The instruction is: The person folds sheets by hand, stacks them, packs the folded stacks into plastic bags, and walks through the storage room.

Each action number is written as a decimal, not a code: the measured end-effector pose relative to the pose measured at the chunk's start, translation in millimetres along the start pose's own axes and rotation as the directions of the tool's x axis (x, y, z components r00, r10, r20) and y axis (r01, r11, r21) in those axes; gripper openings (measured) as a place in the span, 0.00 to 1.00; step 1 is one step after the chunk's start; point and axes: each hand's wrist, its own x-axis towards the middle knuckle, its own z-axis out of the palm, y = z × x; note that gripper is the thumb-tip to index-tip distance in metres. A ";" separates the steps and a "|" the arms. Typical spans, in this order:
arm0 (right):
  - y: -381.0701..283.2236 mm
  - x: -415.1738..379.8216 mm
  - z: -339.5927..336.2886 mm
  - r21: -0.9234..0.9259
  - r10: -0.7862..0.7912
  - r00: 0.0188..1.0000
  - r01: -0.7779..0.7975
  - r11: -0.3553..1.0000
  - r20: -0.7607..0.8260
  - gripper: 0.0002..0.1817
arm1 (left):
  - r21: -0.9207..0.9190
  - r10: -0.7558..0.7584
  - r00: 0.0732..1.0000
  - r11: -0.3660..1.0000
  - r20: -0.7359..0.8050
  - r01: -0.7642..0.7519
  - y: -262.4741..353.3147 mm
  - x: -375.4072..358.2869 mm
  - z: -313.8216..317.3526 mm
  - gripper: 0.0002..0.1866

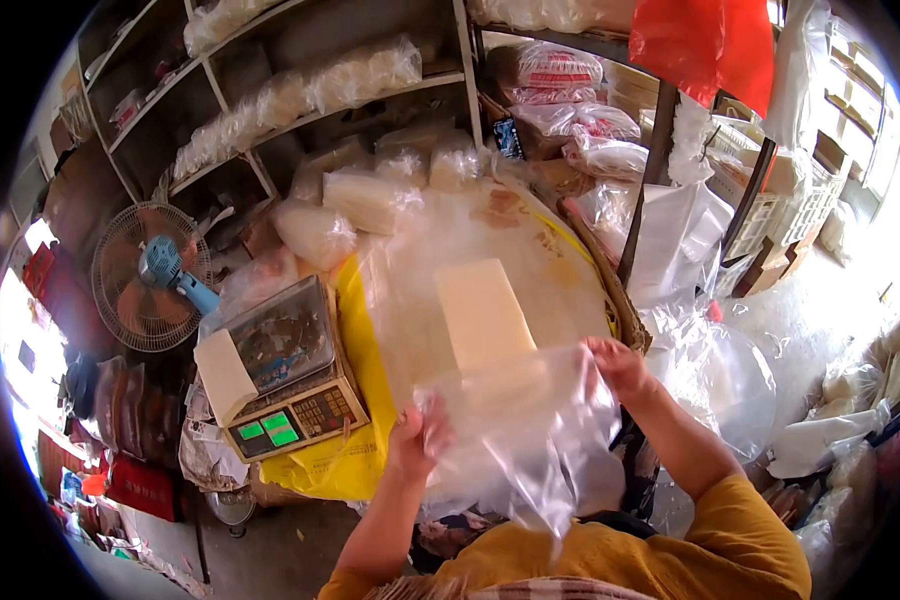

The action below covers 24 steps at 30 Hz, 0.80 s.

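Note:
A clear plastic bag [525, 440] is stretched between my two hands at the front of the table. My left hand [417, 437] grips its left edge, while my right hand [618, 366] pinches the upper right corner. Just beyond the bag, a pale cream rectangular block or stack [485, 312] lies on the plastic-covered table [410, 290]; the bag overlaps its near end. To the left stands a digital scale [295, 385] with green displays. A cream sheet or thin slab [226, 375] rests against the scale's left side.
Several filled clear bags [370, 200] sit along the table's back, below shelves [300, 125] with more bags. A blue fan [165, 270] stands left. A yellow sheet [335, 460] lies under the scale. At right are a dark post [648, 180], crates [755, 215] and loose plastic [710, 365].

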 end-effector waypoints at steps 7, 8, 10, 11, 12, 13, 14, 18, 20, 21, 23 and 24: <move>76.6 38.4 -79.5 -0.749 -0.309 0.747 -0.360 0.556 -0.588 0.12 | 0.920 0.396 0.871 0.365 -0.290 0.140 -60.0 51.8 -95.2 0.05; 80.0 37.6 -83.7 -0.810 -0.336 0.758 -0.414 0.415 -0.559 0.14 | 0.973 0.437 0.869 0.111 -0.232 0.204 -64.0 50.7 -97.2 0.06; 81.3 36.4 -81.0 -0.863 -0.376 0.784 -0.494 0.106 -0.494 0.17 | 0.943 0.305 0.952 -0.312 -0.014 0.114 -61.9 53.9 -92.7 0.09; 81.3 35.8 -79.1 -0.847 -0.326 0.783 -0.509 0.151 -0.529 0.18 | 0.969 0.273 0.957 -0.190 -0.101 0.156 -62.9 57.0 -92.7 0.10; 74.7 36.8 -70.6 -0.829 -0.271 0.783 -0.526 0.191 -0.560 0.19 | 0.977 0.233 0.955 -0.063 -0.187 0.206 -65.1 64.6 -94.1 0.11; 69.7 37.9 -66.8 -0.810 -0.214 0.783 -0.542 0.224 -0.584 0.20 | 0.964 0.187 0.945 0.068 -0.267 0.258 -67.5 75.2 -96.8 0.12; 77.7 38.7 -82.1 -0.821 -0.226 0.798 -0.494 0.286 -0.559 0.19 | 0.927 0.132 0.928 0.196 -0.347 0.319 -71.0 80.1 -102.4 0.13; 58.2 35.5 -37.8 -0.356 0.088 0.663 -0.503 0.787 -0.743 0.11 | 0.712 -0.038 0.887 0.581 -0.460 0.394 -72.2 78.7 -112.8 0.14; 89.8 27.6 -102.6 -0.188 0.109 0.784 -0.277 0.942 -0.611 0.12 | 0.745 -0.005 0.952 0.622 -0.306 0.242 -71.9 64.2 -101.8 0.17; 103.2 22.0 -128.4 -0.084 0.095 0.839 -0.164 0.983 -0.535 0.13 | 0.810 0.053 0.989 0.580 -0.141 0.084 -65.4 48.5 -76.5 0.18; 114.5 10.1 -117.9 0.069 0.067 0.873 -0.039 0.997 -0.483 0.13 | 0.637 0.060 0.994 0.771 -0.095 0.014 -70.5 39.6 -64.5 0.19; 113.4 6.5 -87.3 0.135 0.068 0.878 -0.004 0.991 -0.473 0.14 | 0.354 -0.015 0.981 0.931 -0.196 0.085 -82.9 43.4 -67.9 0.19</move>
